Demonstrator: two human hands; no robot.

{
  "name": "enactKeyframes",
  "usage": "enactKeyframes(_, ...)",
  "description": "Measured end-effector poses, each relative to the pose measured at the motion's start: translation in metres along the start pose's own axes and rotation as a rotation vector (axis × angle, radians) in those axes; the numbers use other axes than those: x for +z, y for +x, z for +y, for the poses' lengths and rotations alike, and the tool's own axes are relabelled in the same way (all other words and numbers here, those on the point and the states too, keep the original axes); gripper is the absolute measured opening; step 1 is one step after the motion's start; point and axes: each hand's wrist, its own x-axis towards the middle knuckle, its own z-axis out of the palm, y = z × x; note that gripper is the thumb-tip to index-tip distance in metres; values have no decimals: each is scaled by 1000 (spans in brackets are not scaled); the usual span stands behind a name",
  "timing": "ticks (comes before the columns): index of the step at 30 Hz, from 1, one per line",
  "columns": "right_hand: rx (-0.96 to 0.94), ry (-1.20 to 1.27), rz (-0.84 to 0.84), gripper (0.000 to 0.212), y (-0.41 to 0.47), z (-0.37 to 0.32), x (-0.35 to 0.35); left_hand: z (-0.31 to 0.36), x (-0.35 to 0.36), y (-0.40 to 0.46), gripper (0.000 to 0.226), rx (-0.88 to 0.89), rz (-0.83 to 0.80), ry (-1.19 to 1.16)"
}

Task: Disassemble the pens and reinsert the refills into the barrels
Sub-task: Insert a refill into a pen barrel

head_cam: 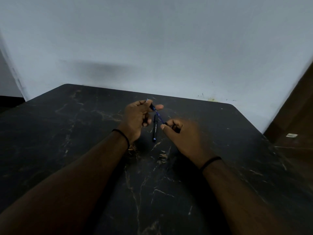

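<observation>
— Now, item one: what do your hands hold?

— Your left hand (137, 116) pinches the black tip section (152, 106) of a pen between thumb and fingers, up and away from you. Out of it runs the thin blue refill (159, 117), slanting down and to your right. Your right hand (179, 133) is curled round the black pen barrel (174, 128), of which only a short dark stub shows at the fingers.

— Item two: how do the parts lie to each other?

— Refill's long axis runs on a diagonal from your left grip to your right grip. Its lower end meets the barrel's mouth just beside your right thumb; whether it sits inside is too small to tell. Both hands are above the dark marbled tabletop (84, 133), near each other, and the refill bridges the gap.

— Item three: anything else?

— One second black pen (155, 128), whole by the look of it, lies flat on the table between your hands, its long axis running toward and away from you, touched by neither hand.

— Item four: what does the next move call for?

— By my judgement, keep barrel and refill on that one diagonal line; the two hands travel along it, closing or parting, and any sideways bend would strain the slender refill.
</observation>
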Motion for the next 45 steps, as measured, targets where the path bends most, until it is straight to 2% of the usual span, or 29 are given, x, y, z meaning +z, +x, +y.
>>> enactKeyframes(7, 38, -18, 13, 39, 1, 1, 1, -1, 5, -3, 17, 12, -109, 29)
enactKeyframes(11, 57, -114, 14, 26, 3, 2, -2, -1, 6, -2, 15, 24, -117, 44)
enactKeyframes(15, 39, -315, 57, 19, 6, 4, -9, -5, 8, -3, 13, 30, -54, 91)
enactKeyframes(18, 54, -217, 74, 15, 5, 2, -4, -10, 14, -7, 17, 23, -4, 108)
enactKeyframes(24, 107, -84, 140, 7, 4, 6, 4, -8, 20, -12, 29, -16, -14, 68)
enactKeyframes(28, 161, 35, 166, 12, 5, 6, 4, -8, 20, -12, 27, -9, -21, 78)
enactKeyframes(32, 197, 19, 166, 18, 4, 4, 2, -9, 20, -12, 25, -20, -22, 49)
enactKeyframes(35, 193, 15, 163, 11, 5, 3, 1, -10, 19, -11, 24, -24, -24, 45)
enactKeyframes(39, 225, -68, 77, 36, 5, 3, 2, -11, 19, -11, 24, -23, -24, 52)
enactKeyframes(42, 201, 0, 120, 12, 6, 5, 5, -11, 20, -11, 25, -27, -18, 45)
enactKeyframes(45, 178, -10, 116, 20, 6, 9, 7, -9, 20, -12, 24, -26, -17, 51)
